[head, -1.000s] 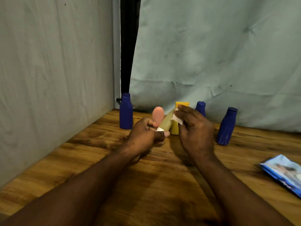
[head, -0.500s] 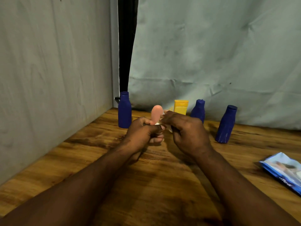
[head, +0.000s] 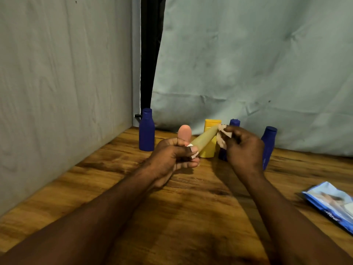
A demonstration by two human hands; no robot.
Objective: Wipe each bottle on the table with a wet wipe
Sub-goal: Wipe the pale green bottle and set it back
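Observation:
My left hand (head: 172,157) grips the lower end of a pale yellow tube-shaped bottle (head: 204,138), which slants up to the right. My right hand (head: 244,150) pinches a crumpled wet wipe (head: 222,134) against the tube's upper end. A pink rounded bottle (head: 185,133) shows just behind my left hand. A yellow bottle (head: 211,150) stands behind the tube. Three dark blue bottles stand on the wooden table (head: 191,217): one at the back left (head: 146,130), one (head: 234,122) mostly hidden by my right hand, one at the right (head: 269,142).
A blue pack of wet wipes (head: 332,204) lies on the table at the right edge. A grey wall (head: 63,92) runs along the left and a pale cloth (head: 248,64) hangs behind the bottles.
My right hand slid the wipe from near my left hand up along the tube to its far end. The tube's body now shows between both hands.

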